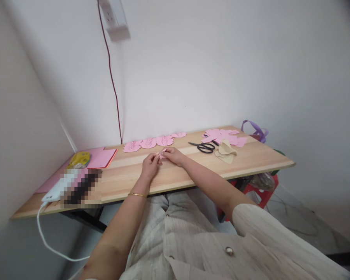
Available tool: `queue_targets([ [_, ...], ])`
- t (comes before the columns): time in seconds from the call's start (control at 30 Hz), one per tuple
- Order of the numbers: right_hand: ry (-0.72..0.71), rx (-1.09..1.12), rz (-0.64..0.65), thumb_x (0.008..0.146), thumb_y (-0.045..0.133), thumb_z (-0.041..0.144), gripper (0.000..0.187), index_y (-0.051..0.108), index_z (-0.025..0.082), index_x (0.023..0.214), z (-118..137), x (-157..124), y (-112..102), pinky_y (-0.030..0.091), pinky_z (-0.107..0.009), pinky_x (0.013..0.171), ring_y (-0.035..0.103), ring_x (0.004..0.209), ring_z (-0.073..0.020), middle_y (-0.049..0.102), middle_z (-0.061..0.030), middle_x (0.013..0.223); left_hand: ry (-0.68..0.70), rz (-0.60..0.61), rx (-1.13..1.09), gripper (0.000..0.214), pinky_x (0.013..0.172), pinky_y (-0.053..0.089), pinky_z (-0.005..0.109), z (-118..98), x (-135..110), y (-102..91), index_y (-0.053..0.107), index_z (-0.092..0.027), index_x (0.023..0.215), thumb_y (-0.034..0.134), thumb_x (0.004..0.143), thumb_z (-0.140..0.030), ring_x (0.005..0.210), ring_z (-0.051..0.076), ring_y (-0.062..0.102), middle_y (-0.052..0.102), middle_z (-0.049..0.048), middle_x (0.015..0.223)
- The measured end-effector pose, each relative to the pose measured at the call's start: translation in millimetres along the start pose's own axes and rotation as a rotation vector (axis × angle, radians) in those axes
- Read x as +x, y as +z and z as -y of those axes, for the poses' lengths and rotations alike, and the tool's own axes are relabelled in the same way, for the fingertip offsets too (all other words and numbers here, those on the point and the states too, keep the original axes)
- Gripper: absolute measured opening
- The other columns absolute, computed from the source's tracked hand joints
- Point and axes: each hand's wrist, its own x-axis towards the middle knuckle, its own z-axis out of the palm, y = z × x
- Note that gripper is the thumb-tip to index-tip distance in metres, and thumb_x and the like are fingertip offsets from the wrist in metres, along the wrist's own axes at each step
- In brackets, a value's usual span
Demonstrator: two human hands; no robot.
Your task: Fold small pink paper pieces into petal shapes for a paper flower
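My left hand (pixel 150 165) and my right hand (pixel 174 156) meet over the middle of the wooden table (pixel 175 175). Between their fingertips is a small piece of pink paper (pixel 162 154), pinched from both sides and partly hidden by the fingers. Just beyond the hands, a row of pink paper cutouts with jagged edges (pixel 148 143) lies along the wall side of the table. Black-handled scissors (pixel 205 147) rest to the right of my right hand, with their blades pointing left.
A crumpled beige cloth or paper (pixel 226 151) and a pile of pink paper scraps (pixel 220 136) lie right. At left are pink sheets (pixel 102 157), a yellow packet (pixel 79 160) and a white device (pixel 56 190) with a cable. A red stool (pixel 262 194) stands under the right end.
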Motion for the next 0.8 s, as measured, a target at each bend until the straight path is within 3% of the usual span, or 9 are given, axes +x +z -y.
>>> queue_targets([
  [0.47, -0.066, -0.021, 0.027, 0.068, 0.070, 0.039, 0.026, 0.065, 0.014, 0.076, -2.9, 0.2, -3.3, 0.043, -0.025, 0.072, 0.055, 0.070, -0.0120, 0.064, -0.0002, 0.071, -0.037, 0.065, -0.038, 0.022, 0.063, 0.042, 0.025, -1.3, -0.9, 0.3, 0.065, -0.019, 0.074, 0.062, 0.076, -0.040, 0.058, 0.014, 0.055, 0.059, -0.0008, 0.056],
  [0.67, -0.061, -0.122, -0.041, 0.076, 0.057, 0.047, 0.034, 0.068, 0.015, 0.070, 0.7, 1.0, -0.5, 0.040, -0.025, 0.069, 0.054, 0.070, -0.0135, 0.063, -0.0005, 0.068, -0.042, 0.058, -0.014, 0.019, 0.063, 0.041, 0.025, 1.9, -0.1, 0.0, 0.060, -0.019, 0.069, 0.062, 0.074, -0.038, 0.057, 0.014, 0.055, 0.057, -0.0021, 0.054],
  [0.8, -0.035, 0.036, -0.265, 0.072, 0.060, 0.045, 0.030, 0.067, 0.016, 0.076, -2.6, 10.2, -16.3, 0.041, -0.025, 0.066, 0.055, 0.069, -0.0124, 0.063, -0.0019, 0.072, -0.065, 0.052, -0.035, 0.016, 0.061, 0.041, 0.024, 5.8, 0.2, 0.6, 0.059, -0.019, 0.070, 0.061, 0.074, -0.035, 0.055, 0.013, 0.054, 0.055, -0.0029, 0.053],
])
